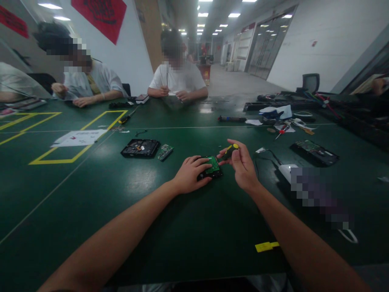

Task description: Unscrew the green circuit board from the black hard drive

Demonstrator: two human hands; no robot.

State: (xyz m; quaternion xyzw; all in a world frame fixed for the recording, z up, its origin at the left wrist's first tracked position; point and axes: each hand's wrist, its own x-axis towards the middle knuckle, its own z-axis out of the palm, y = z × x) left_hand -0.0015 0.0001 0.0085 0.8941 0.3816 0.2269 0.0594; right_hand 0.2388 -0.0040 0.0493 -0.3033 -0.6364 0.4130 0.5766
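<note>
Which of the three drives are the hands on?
The centre drive, green board up, under the left hand; the right hand holds a screwdriver by it. Left drive and right drive lie untouched.

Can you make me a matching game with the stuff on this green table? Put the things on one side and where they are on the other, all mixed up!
Things:
1. screwdriver
2. small drive with a green board on top
3. open black drive
4. white paper

Places:
A. under the left hand
B. in the right hand
C. at the yellow tape lines, far left
D. beside a loose green board, no hand on it

Pairs: 1-B, 2-A, 3-D, 4-C.
</note>
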